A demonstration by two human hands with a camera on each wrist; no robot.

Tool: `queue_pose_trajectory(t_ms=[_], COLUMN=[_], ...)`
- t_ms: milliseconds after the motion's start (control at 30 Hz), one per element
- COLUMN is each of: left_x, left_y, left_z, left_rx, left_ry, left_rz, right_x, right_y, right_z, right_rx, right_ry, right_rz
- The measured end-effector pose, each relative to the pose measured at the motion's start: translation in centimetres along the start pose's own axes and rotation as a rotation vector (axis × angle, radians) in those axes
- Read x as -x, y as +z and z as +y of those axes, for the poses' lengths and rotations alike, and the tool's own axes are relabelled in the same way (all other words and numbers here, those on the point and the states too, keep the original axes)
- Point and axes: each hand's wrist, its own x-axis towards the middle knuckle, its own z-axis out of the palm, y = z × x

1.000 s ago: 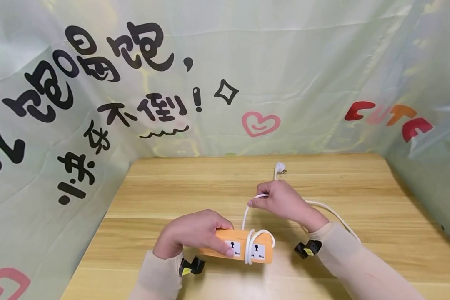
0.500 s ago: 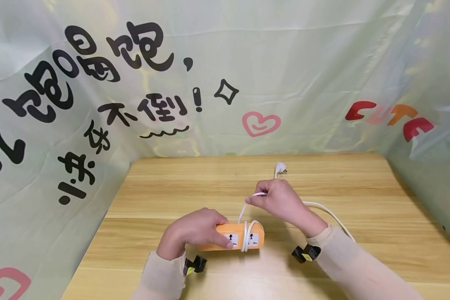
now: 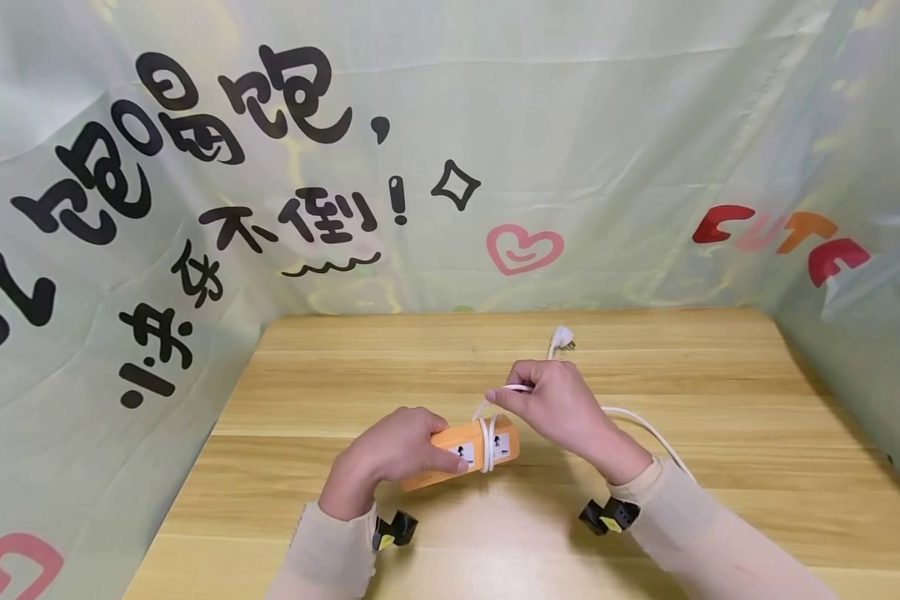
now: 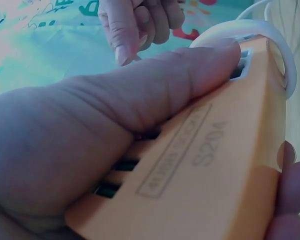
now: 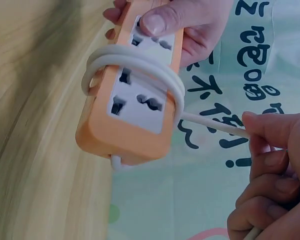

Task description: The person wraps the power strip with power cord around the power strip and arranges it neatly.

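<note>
Power strip (image 3: 468, 447) is gripped in left hand (image 3: 393, 450), cord (image 5: 215, 123) pinched in right hand (image 3: 561, 406); wraps (image 3: 487, 446) best kept snug imo.

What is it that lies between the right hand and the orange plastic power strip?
A straight stretch of white round cable; the right wrist view shows it running from the power strip to the right hand.
</note>
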Motion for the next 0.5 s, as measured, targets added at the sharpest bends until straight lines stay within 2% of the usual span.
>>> queue_pose_trajectory(t_ms=[200, 367, 500], left_x=[-0.1, -0.2, -0.3], left_y=[0.0, -0.4, -0.9], left_z=[0.0, -0.2, -0.5], left_rx=[0.010, 0.044, 0.075], left_ry=[-0.017, -0.063, -0.114], left_rz=[0.035, 0.150, 0.241], right_x=[0.5, 1.1, 1.5], right_y=[0.1, 0.4, 0.7], right_z=[-0.2, -0.4, -0.1], right_rx=[-0.068, -0.128, -0.178], right_ry=[-0.039, -0.139, -0.201], right_rz=[-0.027, -0.045, -0.108])
